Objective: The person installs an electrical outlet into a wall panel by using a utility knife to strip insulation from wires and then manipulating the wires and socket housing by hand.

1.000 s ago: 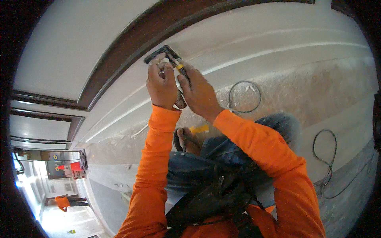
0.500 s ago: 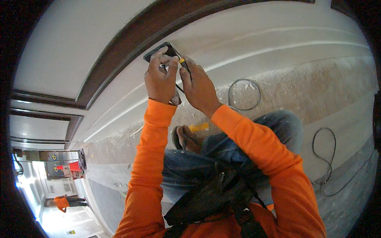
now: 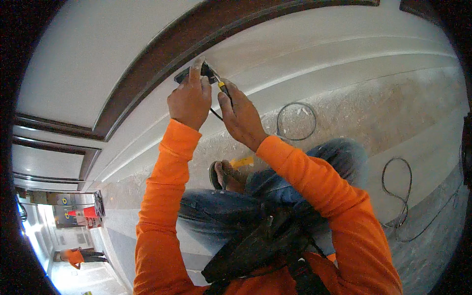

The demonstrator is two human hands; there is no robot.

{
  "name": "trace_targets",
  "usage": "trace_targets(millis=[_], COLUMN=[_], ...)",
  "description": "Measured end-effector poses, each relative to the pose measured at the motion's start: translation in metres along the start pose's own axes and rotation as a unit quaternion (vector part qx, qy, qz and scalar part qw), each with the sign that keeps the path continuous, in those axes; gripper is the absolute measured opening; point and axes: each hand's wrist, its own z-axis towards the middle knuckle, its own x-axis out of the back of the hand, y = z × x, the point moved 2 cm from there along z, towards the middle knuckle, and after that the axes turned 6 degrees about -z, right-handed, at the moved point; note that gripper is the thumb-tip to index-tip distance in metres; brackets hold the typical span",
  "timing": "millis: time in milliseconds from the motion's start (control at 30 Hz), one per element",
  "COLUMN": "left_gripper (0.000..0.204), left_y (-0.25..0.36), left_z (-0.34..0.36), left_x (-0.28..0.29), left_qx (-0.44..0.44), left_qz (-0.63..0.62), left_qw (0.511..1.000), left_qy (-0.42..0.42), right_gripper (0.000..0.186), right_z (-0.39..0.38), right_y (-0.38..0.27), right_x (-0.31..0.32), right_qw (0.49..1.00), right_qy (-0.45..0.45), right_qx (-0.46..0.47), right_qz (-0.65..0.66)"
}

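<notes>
A black rectangular box [image 3: 183, 76], like an electrical wall box, sits at the white wall just below the dark brown moulding. My left hand [image 3: 189, 103] is closed over it from the near side, one finger laid across its front; the fingertips are partly hidden. In my right hand [image 3: 243, 115] is a screwdriver [image 3: 222, 87] with a yellow and black handle. Its metal shaft points up and left to the right edge of the box. A dark cable [image 3: 216, 114] runs down between my hands.
A loop of grey cable [image 3: 296, 140] lies on the dusty floor beside the wall, and another cable [image 3: 405, 196] curls farther right. My foot in a sandal [image 3: 215, 175] is below my hands. Far left, a person in orange [image 3: 75, 257] stands near a red cone-like object [image 3: 89, 212].
My left hand has shifted slightly left, and its pinching fingers now lie over the box. The screwdriver has moved a little left and down with my right hand. The view has shifted slightly.
</notes>
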Motion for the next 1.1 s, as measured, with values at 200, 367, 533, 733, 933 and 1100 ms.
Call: trace_targets(millis=[200,367,533,733,933,1100], left_gripper=[0.045,0.044,0.047,0.046,0.047,0.032], left_y=[-0.008,-0.012,-0.006,-0.008,0.0,-0.037], left_z=[-0.003,-0.002,0.001,-0.001,-0.004,-0.006], left_x=[0.001,-0.002,-0.001,-0.005,0.002,-0.048], left_qx=[-0.041,-0.067,-0.055,-0.045,-0.066,-0.079], left_qz=[-0.023,-0.001,0.036,0.032,0.153,0.157], left_qw=[0.998,0.997,0.998,0.998,0.982,0.976], left_qy=[0.047,0.041,-0.001,-0.006,-0.091,-0.126], right_gripper=[0.045,0.045,0.044,0.044,0.044,0.05], right_z=[0.007,-0.001,0.0,0.002,-0.007,-0.006], right_y=[-0.004,0.005,-0.003,-0.002,0.013,0.066], right_x=[0.006,0.005,0.01,0.009,-0.003,-0.043], right_qw=[1.0,0.999,1.0,0.999,0.996,0.986], right_qy=[-0.005,-0.036,-0.001,-0.006,-0.059,-0.093], right_qx=[0.006,-0.029,0.005,0.012,-0.058,0.097], right_qz=[-0.01,-0.015,-0.012,-0.038,-0.013,-0.102])
